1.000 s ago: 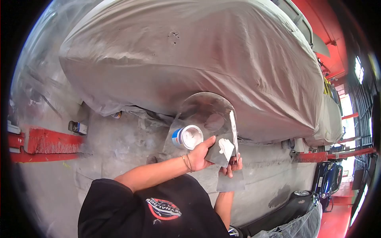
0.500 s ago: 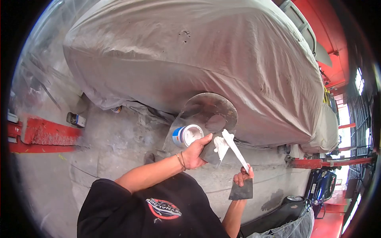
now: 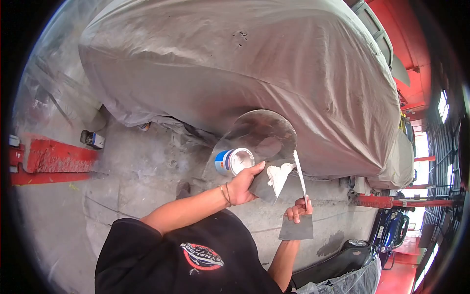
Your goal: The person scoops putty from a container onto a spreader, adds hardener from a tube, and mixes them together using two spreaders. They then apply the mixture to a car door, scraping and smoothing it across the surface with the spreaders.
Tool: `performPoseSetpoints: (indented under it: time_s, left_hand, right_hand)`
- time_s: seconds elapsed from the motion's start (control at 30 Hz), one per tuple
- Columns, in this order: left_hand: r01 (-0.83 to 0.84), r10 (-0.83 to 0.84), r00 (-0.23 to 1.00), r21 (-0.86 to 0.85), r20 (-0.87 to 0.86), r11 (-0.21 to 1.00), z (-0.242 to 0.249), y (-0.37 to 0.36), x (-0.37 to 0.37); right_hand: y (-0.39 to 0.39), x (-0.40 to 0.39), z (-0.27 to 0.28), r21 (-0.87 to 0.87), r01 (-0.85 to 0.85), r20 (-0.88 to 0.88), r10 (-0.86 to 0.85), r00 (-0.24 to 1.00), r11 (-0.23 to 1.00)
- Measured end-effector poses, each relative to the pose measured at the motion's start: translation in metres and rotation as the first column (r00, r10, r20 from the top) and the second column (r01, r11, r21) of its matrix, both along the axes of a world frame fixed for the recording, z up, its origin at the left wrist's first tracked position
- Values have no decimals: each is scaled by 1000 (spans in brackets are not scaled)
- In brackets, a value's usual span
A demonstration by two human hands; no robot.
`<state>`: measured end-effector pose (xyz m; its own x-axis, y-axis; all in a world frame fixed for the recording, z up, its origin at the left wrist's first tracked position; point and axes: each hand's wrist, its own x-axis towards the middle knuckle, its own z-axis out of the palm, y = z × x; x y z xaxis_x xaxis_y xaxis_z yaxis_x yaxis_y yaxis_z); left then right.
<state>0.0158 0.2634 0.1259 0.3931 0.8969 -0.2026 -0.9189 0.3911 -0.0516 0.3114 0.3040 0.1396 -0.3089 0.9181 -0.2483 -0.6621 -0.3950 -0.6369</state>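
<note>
My left hand (image 3: 243,184) grips a dark flat putty board (image 3: 267,188), thumb on top and fingers beneath. A lump of white putty (image 3: 280,177) lies on that board. In my right hand (image 3: 298,210) is a thin putty-coated stick (image 3: 299,171), held upright with its tip near the lump's right side. The same hand also holds a grey rectangular spreader (image 3: 296,229), which hangs below the fingers. Just beyond my left hand is an open blue-and-white can (image 3: 234,160), with whitish material inside. It appears to stand on a round, stained surface (image 3: 274,125).
A large grey cover (image 3: 235,73) drapes over a car-like shape ahead. Red metal beams (image 3: 61,159) lie at left, near a small container (image 3: 92,139). To the right are a dark car part (image 3: 338,264) under plastic and a dark blue car (image 3: 390,230).
The stick has swung from leaning left over the putty to nearly upright, at the right of the lump. More putty now shows on the board.
</note>
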Motion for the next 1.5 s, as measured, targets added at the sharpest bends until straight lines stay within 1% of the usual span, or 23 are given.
performPoseSetpoints:
  time_s: [0.13, 0.23, 0.33, 0.43, 0.53, 0.63, 0.67, 0.7, 0.77, 0.8, 0.87, 0.9, 0.97, 1.0, 1.03, 1.07, 1.13, 1.2, 1.23, 1.27, 1.37, 1.4, 1.5]
  left_hand:
    - [7, -7, 1000, -4, 18, 1000, -1, -4, -3]
    - [-11, 15, 997, -48, 79, 999, -4, -7, -9]
    - [-13, 19, 998, -93, 57, 996, -17, -10, -13]
    - [-31, 32, 999, -102, 7, 994, -35, -7, -6]
    - [-24, 10, 991, -101, -130, 995, -55, -2, 2]
    - [-120, 66, 936, -136, -347, 983, -77, 6, 7]
    - [-119, -18, 898, -283, -440, 952, -83, 9, 6]
    - [-116, -1, 892, -232, -452, 966, -96, 11, 4]
    - [-104, 28, 879, -133, -477, 986, -150, 12, 2]
    - [-73, 15, 896, -113, -444, 991, -174, 11, 1]
    - [-139, 78, 905, -117, -419, 983, -194, -7, 1]
    - [-177, 113, 902, -118, -416, 977, -197, -14, -1]
    - [-201, 124, 930, -197, -345, 960, -157, -41, -8]
    - [-241, 152, 927, -236, -343, 941, -141, -52, -11]
    - [-299, 193, 917, -282, -349, 912, -132, -66, -13]
    - [-380, 259, 886, -286, -384, 879, -130, -77, -10]
    - [-535, 377, 808, -296, -452, 791, -121, -96, -7]
    - [-669, 466, 708, -292, -530, 683, -110, -120, 0]
    - [-720, 496, 658, -280, -567, 635, -108, -128, 5]
    - [-773, 551, 590, -217, -590, 596, -102, -142, 14]
    - [-878, 586, 457, -232, -670, 419, -43, -177, 27]
    - [-904, 662, 401, -158, -634, 396, -53, -192, 35]
    - [-959, 627, 278, -171, -728, 227, -16, -221, 63]
  right_hand:
    - [-17, -8, -9, -75, 49, 6, -49, 999, 996]
    - [-29, -2, -19, -9, 55, 6, -55, 998, 998]
    - [-41, 4, -11, 13, 71, 101, -71, 992, 997]
    - [-43, 8, -3, 3, 100, 142, -99, 985, 995]
    - [-34, 8, 9, -15, 117, 156, -113, 981, 993]
    - [-13, 17, 10, -7, 83, 162, -81, 984, 997]
    - [-1, 21, 11, 13, 14, 162, -16, 987, 1000]
    - [10, 23, 9, 13, -2, 175, 0, 985, 1000]
    - [32, 30, 4, 11, -32, 200, 29, 979, 999]
    - [41, 36, -3, 8, -28, 269, 25, 963, 1000]
    - [59, 44, -21, 6, -16, 391, 13, 920, 1000]
    - [65, 43, -29, -33, 3, 506, 14, 862, 999]
    - [73, 34, -50, -119, 12, 700, 75, 710, 993]
    - [82, 32, -76, -120, 2, 818, 98, 566, 993]
    - [86, 33, -99, -99, -72, 848, 122, 516, 992]
    - [91, 27, -124, -76, -162, 870, 145, 470, 984]
    - [96, -3, -164, -100, -73, 854, 123, 506, 992]
    - [116, -2, -210, -180, -124, 828, 218, 517, 976]
    - [125, -3, -227, -103, -177, 871, 174, 459, 979]
    - [123, -3, -242, -32, -207, 869, 130, 478, 978]
    - [140, -14, -288, -104, -241, 837, 216, 502, 965]
    - [149, -10, -312, -118, -249, 811, 238, 535, 961]
    - [157, -7, -314, -288, -264, 730, 390, 561, 920]
